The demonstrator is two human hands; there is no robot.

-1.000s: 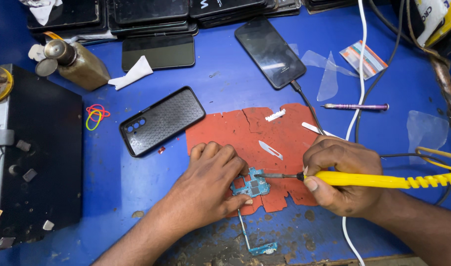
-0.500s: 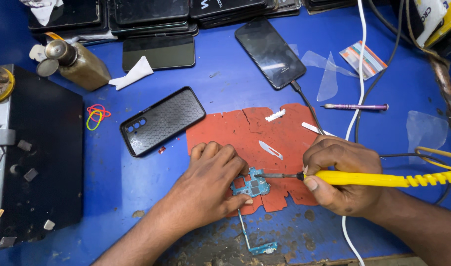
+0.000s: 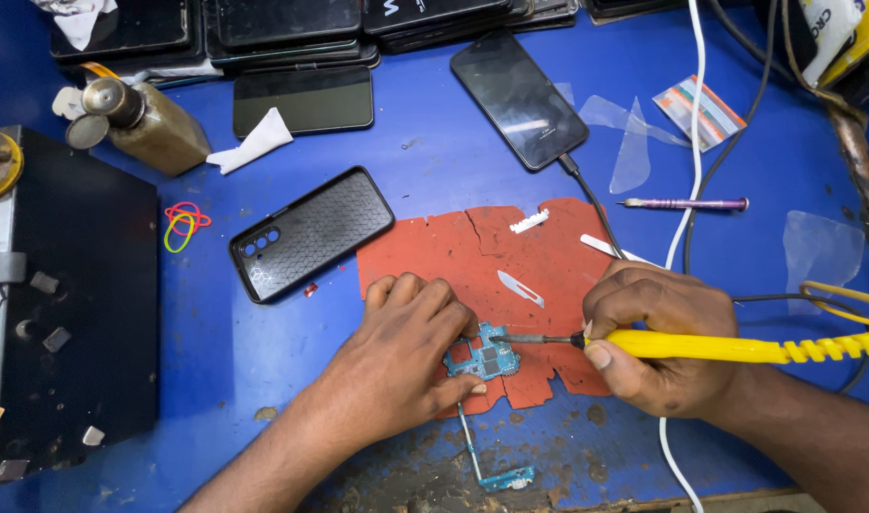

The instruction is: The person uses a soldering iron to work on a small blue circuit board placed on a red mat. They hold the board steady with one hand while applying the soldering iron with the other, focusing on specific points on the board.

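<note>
Head view is showing the left hand (image 3: 406, 356) pressing down on a small blue circuit board (image 3: 485, 359), fingers curled over its edge. Just beside it, the right hand (image 3: 658, 347) is gripping a yellow soldering iron (image 3: 700, 346), its tip touching the board. Both are resting on a red mat (image 3: 510, 261). Beyond the left hand, a black phone case (image 3: 311, 233) is lying.

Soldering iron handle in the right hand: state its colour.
Bright yellow, on the soldering iron handle held by the right hand; the head view shows it best.
</note>
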